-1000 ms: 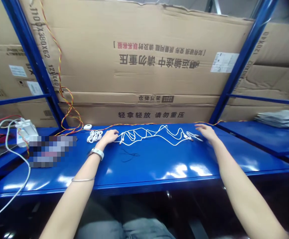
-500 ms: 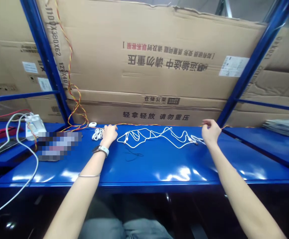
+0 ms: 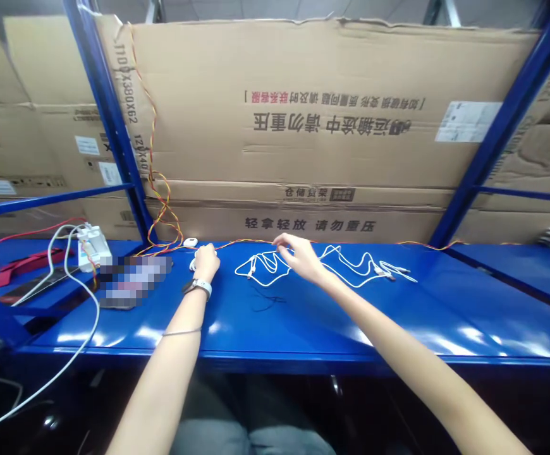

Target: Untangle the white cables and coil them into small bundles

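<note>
A long white cable (image 3: 351, 268) lies in loose waves across the blue shelf top (image 3: 303, 316). My right hand (image 3: 298, 256) reaches over its left part with fingers spread, touching or just above the strands. My left hand (image 3: 205, 260), with a watch on the wrist, rests curled over a small coiled white cable bundle (image 3: 192, 263), most of which it hides. A thin black wire (image 3: 265, 300) lies in front of the white cable.
Large cardboard boxes (image 3: 332, 126) stand behind the shelf between blue uprights (image 3: 114, 126). A twisted red and yellow wire (image 3: 161, 208) hangs down at the left. A white plug block (image 3: 92, 246) with a thick white cord (image 3: 80, 328) sits at far left. A small white oval device (image 3: 190, 242) lies near the back.
My right hand has left the cable's right end and moved left to its left part. My left hand has closed over the coiled bundle. The view has shifted.
</note>
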`<action>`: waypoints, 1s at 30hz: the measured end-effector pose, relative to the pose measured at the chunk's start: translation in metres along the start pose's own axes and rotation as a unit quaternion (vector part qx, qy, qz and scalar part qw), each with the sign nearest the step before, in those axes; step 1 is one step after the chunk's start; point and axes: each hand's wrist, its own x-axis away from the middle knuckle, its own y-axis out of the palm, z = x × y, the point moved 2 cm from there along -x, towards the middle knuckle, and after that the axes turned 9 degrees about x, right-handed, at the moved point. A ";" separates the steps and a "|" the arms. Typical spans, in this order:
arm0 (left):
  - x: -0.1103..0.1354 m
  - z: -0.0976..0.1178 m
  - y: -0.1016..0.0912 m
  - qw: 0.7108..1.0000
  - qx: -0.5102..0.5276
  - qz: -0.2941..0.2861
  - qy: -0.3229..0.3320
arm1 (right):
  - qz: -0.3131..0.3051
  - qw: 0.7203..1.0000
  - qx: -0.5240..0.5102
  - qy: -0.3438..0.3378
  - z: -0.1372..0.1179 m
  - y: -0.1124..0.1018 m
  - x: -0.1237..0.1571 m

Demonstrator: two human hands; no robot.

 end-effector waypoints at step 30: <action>0.048 0.092 0.002 0.739 0.566 -0.361 0.063 | -0.056 0.913 -0.309 0.262 0.016 0.039 0.017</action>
